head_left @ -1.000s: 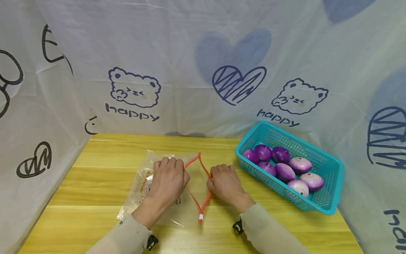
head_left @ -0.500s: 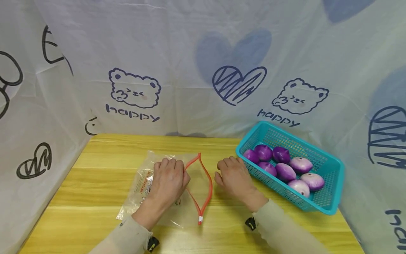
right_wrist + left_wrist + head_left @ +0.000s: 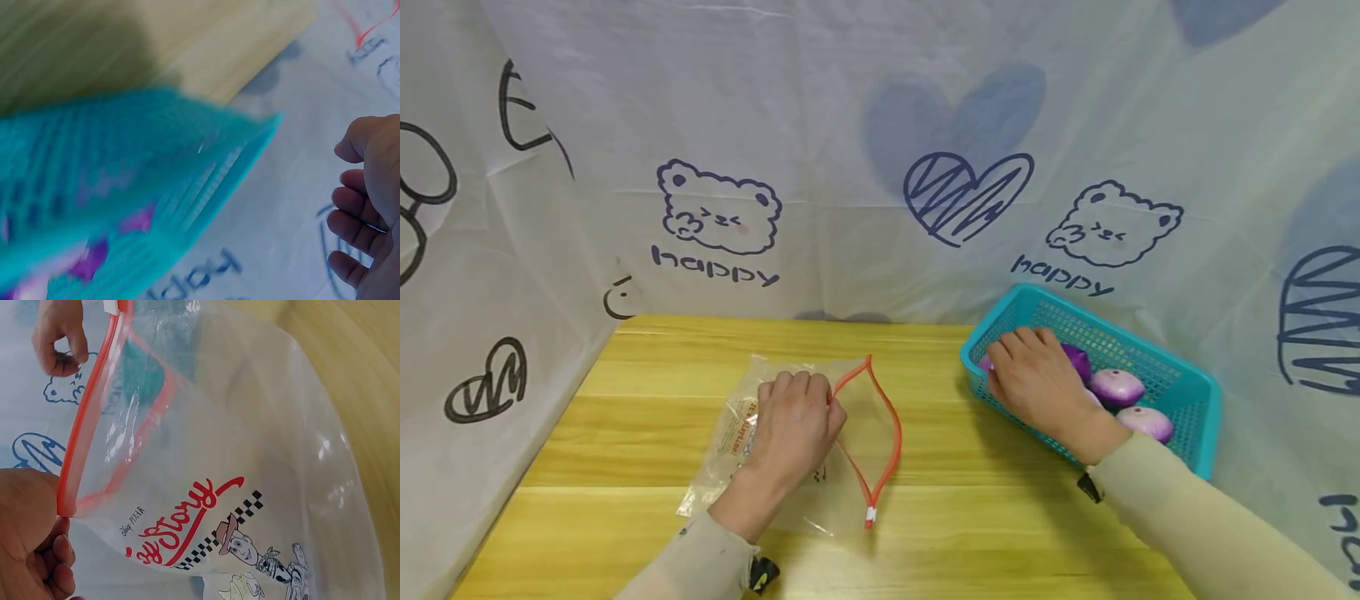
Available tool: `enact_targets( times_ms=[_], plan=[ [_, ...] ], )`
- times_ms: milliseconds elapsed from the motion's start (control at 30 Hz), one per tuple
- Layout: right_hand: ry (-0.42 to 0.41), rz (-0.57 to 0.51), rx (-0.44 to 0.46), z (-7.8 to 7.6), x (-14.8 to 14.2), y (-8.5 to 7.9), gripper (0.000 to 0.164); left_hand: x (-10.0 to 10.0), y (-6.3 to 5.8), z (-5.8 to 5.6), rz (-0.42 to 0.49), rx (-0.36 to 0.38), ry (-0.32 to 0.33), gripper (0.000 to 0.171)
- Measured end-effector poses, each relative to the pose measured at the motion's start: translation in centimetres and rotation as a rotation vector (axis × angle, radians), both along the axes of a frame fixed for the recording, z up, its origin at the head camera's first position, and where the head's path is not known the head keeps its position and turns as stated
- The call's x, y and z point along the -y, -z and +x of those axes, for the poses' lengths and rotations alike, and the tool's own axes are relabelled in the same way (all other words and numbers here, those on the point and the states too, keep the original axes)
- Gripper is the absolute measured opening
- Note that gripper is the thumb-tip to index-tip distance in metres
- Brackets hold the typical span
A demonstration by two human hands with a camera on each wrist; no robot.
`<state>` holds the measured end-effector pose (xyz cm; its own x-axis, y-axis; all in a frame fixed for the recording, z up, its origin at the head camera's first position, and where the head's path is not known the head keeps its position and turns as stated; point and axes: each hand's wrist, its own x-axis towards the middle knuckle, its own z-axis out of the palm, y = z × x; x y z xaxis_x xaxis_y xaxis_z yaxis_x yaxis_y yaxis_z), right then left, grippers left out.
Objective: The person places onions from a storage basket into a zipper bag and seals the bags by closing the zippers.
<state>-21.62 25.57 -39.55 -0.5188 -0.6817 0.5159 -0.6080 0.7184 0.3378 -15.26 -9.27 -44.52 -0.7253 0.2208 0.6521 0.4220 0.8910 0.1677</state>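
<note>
A clear plastic zip bag (image 3: 715,467) with a red-orange zip edge lies at the middle of the table, its mouth spread apart and facing right. My left hand (image 3: 797,437) pinches the far-left side of that mouth; the left wrist view shows thumb and curled fingers at the red zip (image 3: 87,425), above a printed cartoon cowboy. Over the left end of a teal basket (image 3: 1116,335) is my right hand (image 3: 1037,383), which covers part of the purple onions (image 3: 1117,387) inside. In the right wrist view its loosely bent fingers (image 3: 353,228) hold nothing.
The basket's perforated walls rise around the onions at the table's right side. A white cloth (image 3: 850,100) with drawn bears and hearts hangs behind the wooden table (image 3: 647,367) and along its sides. Near the bag's front corner sits a white zip slider (image 3: 871,514).
My right hand has let go of the bag's right edge and moved right, over the basket. The left hand has stayed on the bag, whose mouth remains spread.
</note>
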Motion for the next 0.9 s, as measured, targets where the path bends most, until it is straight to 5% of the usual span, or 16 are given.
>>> enact_targets(
  times_ms=[233,533,900],
  plan=[
    [0.091,0.095,0.05,-1.1,-5.2,-0.7,0.015,0.1,-0.4,0.1,0.014,0.043,-0.01,0.014],
    [0.13,0.236,0.11,-1.0,-11.2,1.2,0.027,0.2,-0.5,0.1,0.026,0.041,-0.028,0.016],
    [0.182,0.404,0.217,-0.2,-13.5,2.6,0.062,0.3,-0.6,0.2,0.033,0.065,-0.035,0.016]
  ],
)
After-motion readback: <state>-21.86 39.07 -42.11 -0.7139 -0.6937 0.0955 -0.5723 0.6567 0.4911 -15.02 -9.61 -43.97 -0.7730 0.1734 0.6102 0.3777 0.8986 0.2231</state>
